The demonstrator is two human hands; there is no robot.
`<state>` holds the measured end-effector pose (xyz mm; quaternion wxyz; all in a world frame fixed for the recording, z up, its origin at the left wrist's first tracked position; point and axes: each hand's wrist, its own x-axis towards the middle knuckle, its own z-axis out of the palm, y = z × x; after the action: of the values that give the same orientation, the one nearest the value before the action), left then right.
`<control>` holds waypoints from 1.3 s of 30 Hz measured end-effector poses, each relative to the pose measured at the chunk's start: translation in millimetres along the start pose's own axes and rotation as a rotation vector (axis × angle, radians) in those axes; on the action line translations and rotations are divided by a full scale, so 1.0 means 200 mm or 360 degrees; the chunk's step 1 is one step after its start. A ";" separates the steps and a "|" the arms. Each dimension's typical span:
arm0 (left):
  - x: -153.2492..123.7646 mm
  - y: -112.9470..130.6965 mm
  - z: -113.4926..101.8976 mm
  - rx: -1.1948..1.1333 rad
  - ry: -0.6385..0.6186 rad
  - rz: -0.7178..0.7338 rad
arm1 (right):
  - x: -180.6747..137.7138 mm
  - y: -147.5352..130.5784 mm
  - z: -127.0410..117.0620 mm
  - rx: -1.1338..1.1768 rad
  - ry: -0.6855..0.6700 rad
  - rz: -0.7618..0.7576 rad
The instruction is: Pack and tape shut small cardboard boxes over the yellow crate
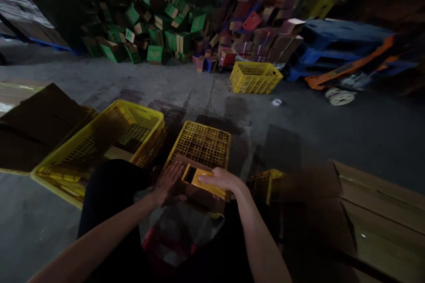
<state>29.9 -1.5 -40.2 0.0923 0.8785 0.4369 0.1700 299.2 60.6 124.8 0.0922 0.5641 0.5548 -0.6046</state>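
A small brown cardboard piece [202, 199] lies on an upturned yellow crate [206, 141] between my knees. My left hand [170, 183] rests on the left end of the cardboard, its fingers stretched out flat. From the right, my right hand [222, 180] wraps round a yellow boxy item [204, 181] with a dark patch at its left end, held over the cardboard. Poor light and blur hide what kind of item it is. Its left end is close to my left fingertips.
At left stands a large yellow crate [156, 121] beside an opened carton [43, 115]. Brown cartons [381, 212] fill the right side. Farther off are another yellow crate [255, 79], heaped green boxes [154, 53], red boxes [252, 21], blue pallets [345, 35] and an orange pallet jack [348, 68].
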 end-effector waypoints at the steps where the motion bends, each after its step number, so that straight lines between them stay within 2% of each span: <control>1: 0.00 0.01 0.01 0.0013 -0.0007 0.0002 | 0.00 0.00 0.00 -0.0008 0.0006 -0.0012; 11: 0.05 0.03 0.03 -0.0072 0.0079 0.0273 | 0.02 0.00 0.02 -0.0168 0.0104 -0.0040; 19: 0.06 0.03 0.06 0.0097 -0.0132 0.0064 | 0.01 0.07 0.00 -0.0194 0.0080 -0.0065; 24: 0.07 0.03 0.06 0.0129 -0.0155 0.0081 | -0.03 0.05 -0.03 -0.0408 0.0255 -0.0019; 28: 0.07 0.06 0.04 0.0062 -0.0068 0.0113 | -0.02 0.04 -0.03 -0.0192 0.0094 0.0019; 31: 0.07 0.08 0.03 0.0000 -0.0020 0.0218 | 0.00 0.05 -0.02 -0.0095 0.0001 0.0007; 35: 0.08 0.08 0.04 -0.0049 0.0061 0.0337 | 0.00 0.06 0.00 -0.0097 0.0013 0.0020; 39: 0.09 0.06 0.04 -0.0026 0.0016 0.0273 | -0.02 0.04 -0.01 -0.0203 0.0075 0.0019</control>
<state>52.0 4.7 -39.7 0.0823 0.9110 0.3591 0.1851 307.3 56.3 123.5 0.1184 0.5744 0.5909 -0.5540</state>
